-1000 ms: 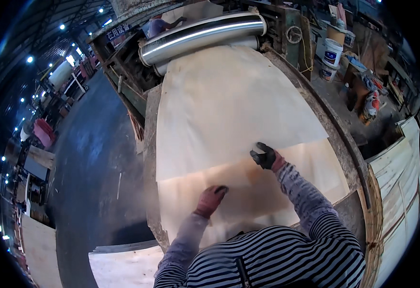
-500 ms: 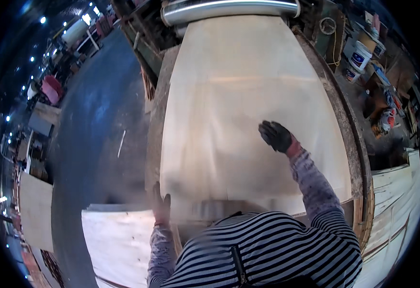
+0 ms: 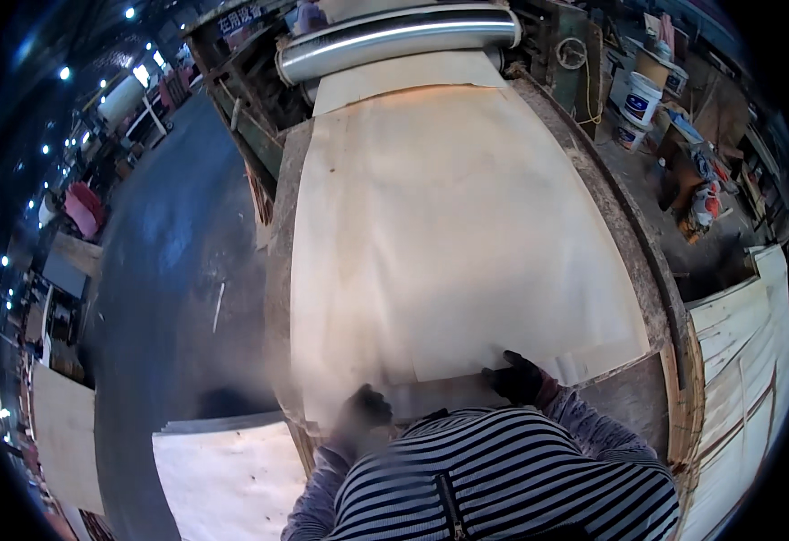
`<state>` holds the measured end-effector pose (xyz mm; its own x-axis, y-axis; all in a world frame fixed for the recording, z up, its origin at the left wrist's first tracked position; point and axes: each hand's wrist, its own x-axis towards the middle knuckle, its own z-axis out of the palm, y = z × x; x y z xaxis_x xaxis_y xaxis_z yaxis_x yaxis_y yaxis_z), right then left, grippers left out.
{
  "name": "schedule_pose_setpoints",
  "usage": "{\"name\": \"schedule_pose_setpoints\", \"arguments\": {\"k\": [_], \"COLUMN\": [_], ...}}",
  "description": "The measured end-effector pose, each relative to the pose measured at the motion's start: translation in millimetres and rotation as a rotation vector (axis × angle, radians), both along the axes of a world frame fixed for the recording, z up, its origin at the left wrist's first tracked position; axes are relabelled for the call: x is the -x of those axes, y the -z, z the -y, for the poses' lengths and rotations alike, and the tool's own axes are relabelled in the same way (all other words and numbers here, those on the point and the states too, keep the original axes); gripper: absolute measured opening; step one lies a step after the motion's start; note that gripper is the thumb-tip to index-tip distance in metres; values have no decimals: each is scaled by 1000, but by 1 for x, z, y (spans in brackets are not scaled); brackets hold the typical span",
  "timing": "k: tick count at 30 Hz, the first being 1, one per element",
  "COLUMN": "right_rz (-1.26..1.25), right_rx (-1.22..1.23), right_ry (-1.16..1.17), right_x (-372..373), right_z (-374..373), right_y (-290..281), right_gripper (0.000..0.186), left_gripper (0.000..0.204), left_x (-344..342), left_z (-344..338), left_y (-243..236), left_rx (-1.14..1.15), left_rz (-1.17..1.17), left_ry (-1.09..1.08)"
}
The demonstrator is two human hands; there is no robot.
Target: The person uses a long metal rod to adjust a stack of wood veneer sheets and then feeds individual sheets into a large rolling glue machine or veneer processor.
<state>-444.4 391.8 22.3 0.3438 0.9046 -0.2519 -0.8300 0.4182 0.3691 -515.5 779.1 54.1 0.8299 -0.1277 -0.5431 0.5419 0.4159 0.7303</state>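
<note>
A broad, pale wood veneer sheet [image 3: 458, 207] lies over the worktable in front of me. Its far edge overlaps another veneer piece [image 3: 394, 79], which runs up to a shiny metal roller [image 3: 403, 41]. At the sheet's near edge, close to my body, is my dark-gloved right hand [image 3: 518, 379], its thumb apart from the fingers. My left hand [image 3: 365, 410], also gloved, is over the near left corner of the sheet. Motion blur smears it, so its grip does not show. Between the two hands runs a dim strip along the near edge.
A stack of pale veneer sheets [image 3: 223, 473] stands low at my left, and more ragged veneer [image 3: 742, 361] is piled at my right. Worn rails [image 3: 593, 167] border the table. White buckets [image 3: 640, 99] stand at far right; a grey floor [image 3: 174, 243] stretches along the left.
My right hand has drawn back from mid-sheet to the near edge. My left hand has come inward to the right. The overlap line now lies nearer the roller, and the view has shifted.
</note>
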Motion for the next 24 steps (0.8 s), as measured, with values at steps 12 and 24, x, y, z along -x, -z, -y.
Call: {"name": "schedule_pose_setpoints", "arguments": {"k": [12, 24], "right_rz": [344, 419], "right_rx": [476, 353], "right_ry": [313, 454], "right_x": [-80, -231], "right_z": [-56, -57], "right_y": [19, 4], "right_gripper": [48, 36], "left_gripper": [65, 65], "left_x": [-36, -4], "left_z": [-9, 10], "left_y": [-21, -47], "left_rx": [-1641, -1552], "left_rz": [505, 116], "left_ry": [793, 1022]}}
